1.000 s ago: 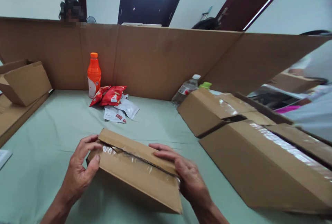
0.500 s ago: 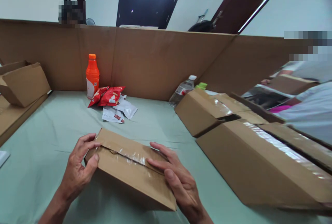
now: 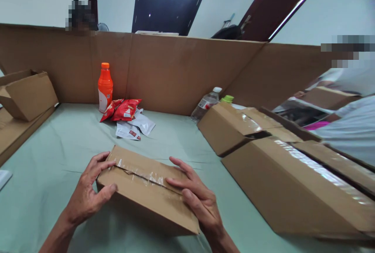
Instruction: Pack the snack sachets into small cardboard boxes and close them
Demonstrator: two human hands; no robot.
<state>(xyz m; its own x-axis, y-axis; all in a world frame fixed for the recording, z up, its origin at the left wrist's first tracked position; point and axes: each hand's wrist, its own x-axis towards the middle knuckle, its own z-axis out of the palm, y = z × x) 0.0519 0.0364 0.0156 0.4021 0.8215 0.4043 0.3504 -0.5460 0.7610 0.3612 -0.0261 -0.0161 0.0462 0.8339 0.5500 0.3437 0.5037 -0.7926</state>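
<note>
A closed cardboard box with clear tape along its top seam sits slanted in front of me on the green cloth. My left hand grips its left end, thumb over the near edge and fingers at the far side. Across the right end lies my right hand, its fingers on the taped top and its thumb by the near edge. The tape over the seam looks wrinkled. The box's underside is hidden.
Beyond the box stand an orange bottle, red snack packets and white sachets. Larger taped boxes line the right, with a clear bottle behind. An open box is at left. A person is beyond the cardboard wall.
My left thumb has shifted slightly right along the box's near edge. My right thumb has slid a little up and left. The box has barely moved.
</note>
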